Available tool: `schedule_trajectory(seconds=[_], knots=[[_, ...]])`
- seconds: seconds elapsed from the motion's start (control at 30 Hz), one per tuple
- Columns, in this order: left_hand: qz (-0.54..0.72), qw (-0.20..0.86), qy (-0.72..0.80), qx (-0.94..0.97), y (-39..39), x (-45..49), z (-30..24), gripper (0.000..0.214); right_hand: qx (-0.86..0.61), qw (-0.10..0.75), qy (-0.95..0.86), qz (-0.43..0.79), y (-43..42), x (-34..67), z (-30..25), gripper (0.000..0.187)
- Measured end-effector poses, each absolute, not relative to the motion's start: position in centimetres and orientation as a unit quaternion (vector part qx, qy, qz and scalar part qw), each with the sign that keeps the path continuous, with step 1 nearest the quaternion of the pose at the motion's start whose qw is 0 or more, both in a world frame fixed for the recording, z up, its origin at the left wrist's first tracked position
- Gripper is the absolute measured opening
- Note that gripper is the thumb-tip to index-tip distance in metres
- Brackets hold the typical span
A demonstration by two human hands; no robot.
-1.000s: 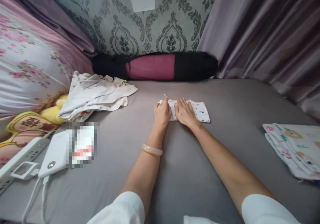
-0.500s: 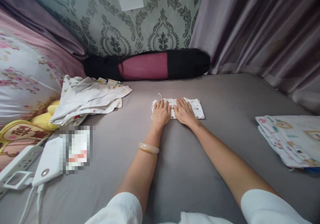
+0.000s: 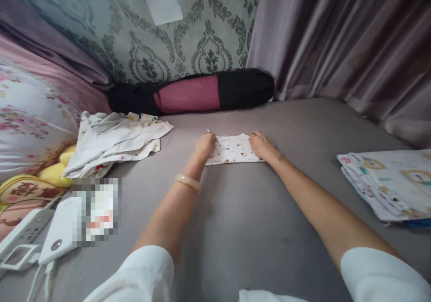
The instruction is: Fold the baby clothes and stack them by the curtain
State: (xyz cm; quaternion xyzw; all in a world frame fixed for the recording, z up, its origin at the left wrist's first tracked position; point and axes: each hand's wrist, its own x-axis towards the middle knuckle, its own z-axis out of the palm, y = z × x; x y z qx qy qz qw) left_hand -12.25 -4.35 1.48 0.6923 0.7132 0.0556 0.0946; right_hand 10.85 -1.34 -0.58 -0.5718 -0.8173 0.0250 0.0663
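A small white cloth with a scattered dark and yellowish print lies folded into a flat rectangle on the grey bed sheet. My left hand, below a pale bangle, is closed on the cloth's left end, fingers curled over the edge. At the opposite end my right hand is closed around the right edge. The fingertips of both hands are partly hidden. The middle of the cloth shows between the hands.
Rumpled white clothes lie left, beside a yellow plush thing. Nearer are a power strip and a white charging device with cables. A stack of folded printed cloths sits right. A black-and-pink long bag lies along the wall.
My hands have moved apart, from lying flat on top of the folded cloth to its left and right ends. The view has shifted slightly.
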Motion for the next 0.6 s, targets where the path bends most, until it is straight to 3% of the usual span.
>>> schedule_trajectory(seconds=[0.33,0.6], knots=[[-0.056,0.191,0.736,0.647,-0.9,-14.4,3.2,0.04,-0.59,-0.054,-0.791,0.153,3.0,11.5,2.6,0.035],[-0.048,0.171,0.734,0.656,-1.4,-13.9,3.1,0.032,-0.588,-0.007,-0.797,0.138,2.1,11.6,2.4,0.037]])
